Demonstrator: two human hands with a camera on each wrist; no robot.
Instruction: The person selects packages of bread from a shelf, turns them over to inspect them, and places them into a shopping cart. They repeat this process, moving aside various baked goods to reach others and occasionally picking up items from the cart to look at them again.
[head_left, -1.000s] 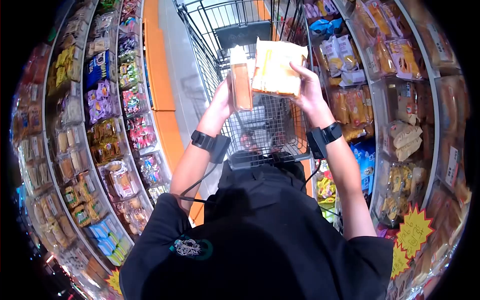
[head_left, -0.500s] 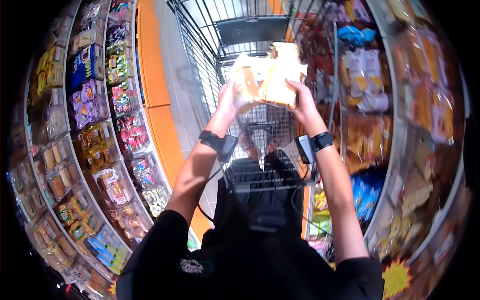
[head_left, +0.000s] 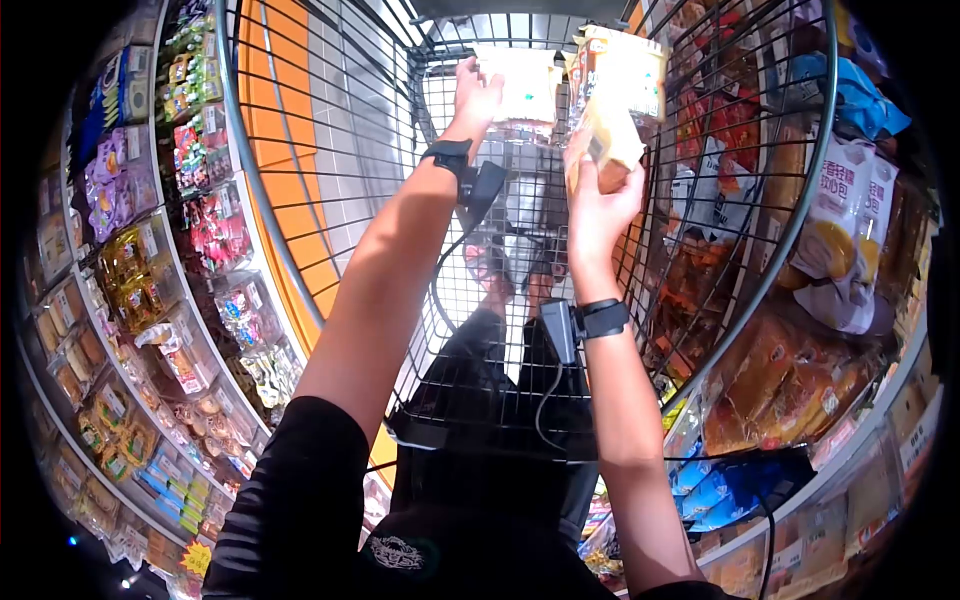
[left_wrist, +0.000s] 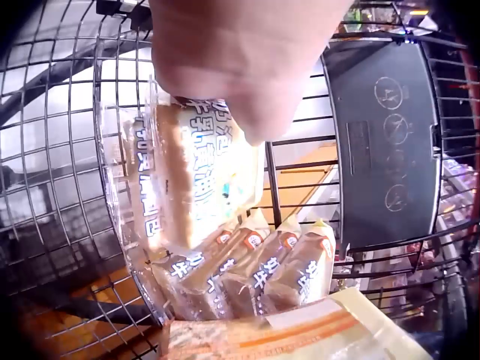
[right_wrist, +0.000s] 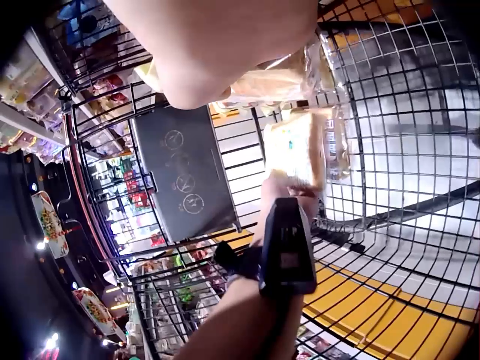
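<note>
My left hand (head_left: 478,98) grips the side of a pale bread package (head_left: 525,88) inside the wire cart, near its far end. The left wrist view has this bread package (left_wrist: 202,172) under the hand (left_wrist: 247,60), beside several brown-wrapped packs (left_wrist: 262,270). To the right, my right hand (head_left: 605,200) pinches a yellow-and-brown package (head_left: 612,135), tilted before the upright packs (head_left: 620,65). The right wrist view shows the right hand (right_wrist: 225,45) above its package (right_wrist: 270,86), while the left hand (right_wrist: 289,191) is at the pale one (right_wrist: 296,146).
Wire cart walls (head_left: 285,130) rise on both sides of my arms. A dark panel (right_wrist: 184,176) is fixed to the cart. Shelves of packaged snacks stand left (head_left: 130,270) and right (head_left: 790,380), with an orange shelf base (head_left: 275,150) beside the left wall.
Both hands have moved forward and down into the cart and farther apart, each with a package. The view has tipped toward the cart, and the packs inside it now show.
</note>
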